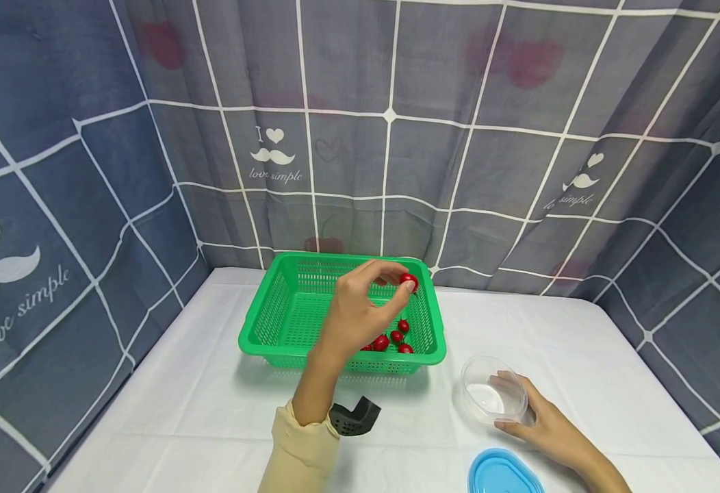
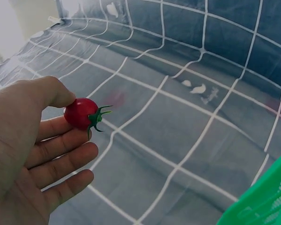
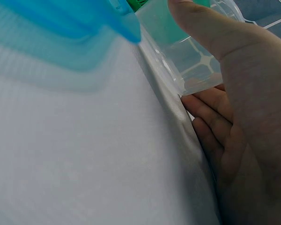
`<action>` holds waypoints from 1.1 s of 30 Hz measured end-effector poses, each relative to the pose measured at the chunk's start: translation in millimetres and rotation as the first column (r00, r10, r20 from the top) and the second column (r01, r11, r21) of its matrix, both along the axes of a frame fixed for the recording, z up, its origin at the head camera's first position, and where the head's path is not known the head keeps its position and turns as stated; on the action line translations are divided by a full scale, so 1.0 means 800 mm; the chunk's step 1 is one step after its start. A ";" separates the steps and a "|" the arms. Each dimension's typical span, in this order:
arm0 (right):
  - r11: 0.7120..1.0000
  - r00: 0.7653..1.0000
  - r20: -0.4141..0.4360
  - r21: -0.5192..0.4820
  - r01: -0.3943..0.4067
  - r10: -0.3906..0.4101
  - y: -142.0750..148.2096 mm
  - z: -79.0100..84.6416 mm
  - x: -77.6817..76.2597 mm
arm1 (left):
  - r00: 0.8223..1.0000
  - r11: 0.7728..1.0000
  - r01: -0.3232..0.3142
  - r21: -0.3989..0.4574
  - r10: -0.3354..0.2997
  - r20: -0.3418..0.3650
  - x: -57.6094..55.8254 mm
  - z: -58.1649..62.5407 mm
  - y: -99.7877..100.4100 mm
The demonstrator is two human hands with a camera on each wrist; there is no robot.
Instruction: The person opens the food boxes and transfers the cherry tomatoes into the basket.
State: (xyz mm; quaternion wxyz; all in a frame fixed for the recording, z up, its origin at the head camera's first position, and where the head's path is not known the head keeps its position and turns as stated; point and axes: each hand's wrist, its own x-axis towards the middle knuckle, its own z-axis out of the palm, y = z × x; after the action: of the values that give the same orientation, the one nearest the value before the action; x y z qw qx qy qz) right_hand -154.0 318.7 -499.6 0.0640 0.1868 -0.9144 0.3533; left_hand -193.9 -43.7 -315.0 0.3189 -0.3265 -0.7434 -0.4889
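A red cherry tomato point(image 1: 410, 279) with a green stem point(image 2: 97, 118) is pinched between the thumb and fingers of my left hand point(image 1: 354, 318). That hand is raised over a green plastic basket point(image 1: 250, 342), whose right part holds several more cherry tomatoes point(image 1: 381, 343); the wrist partly hides that heap. To the right of the basket, my right hand point(image 1: 545, 426) grips a clear round plastic tub point(image 1: 486, 400) from its right side. The tub stands on the table and no tomato shows in it. In the right wrist view, the thumb lies along the tub's wall point(image 3: 196, 65).
A blue lid point(image 1: 503, 474) lies near the front edge of the view, in front of the tub. White cloth point(image 1: 187, 411) covers the table. Dark checked curtains point(image 1: 348, 157) enclose it at the back and both sides.
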 end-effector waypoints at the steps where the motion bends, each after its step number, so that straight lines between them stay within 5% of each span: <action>1: 1.000 1.000 -0.001 -0.001 -0.002 0.002 0.000 0.000 0.000 | 1.000 1.000 -0.011 0.001 0.011 0.006 -0.001 0.000 -0.003; 16: 1.000 1.000 0.001 -0.003 -0.006 0.006 -0.002 0.001 0.000 | 0.994 0.996 -0.093 -0.014 0.093 0.049 -0.014 -0.005 -0.033; 33: 1.000 1.000 0.007 0.001 0.001 -0.001 -0.002 0.001 0.000 | 0.991 0.993 -0.115 -0.037 0.118 0.068 -0.024 -0.012 -0.043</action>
State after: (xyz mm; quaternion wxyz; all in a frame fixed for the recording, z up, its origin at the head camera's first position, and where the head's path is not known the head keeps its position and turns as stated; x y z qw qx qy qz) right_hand -154.3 317.1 -498.9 0.0611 0.1852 -0.9149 0.3535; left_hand -212.8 -78.1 -324.4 0.3154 -0.2703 -0.7798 -0.4683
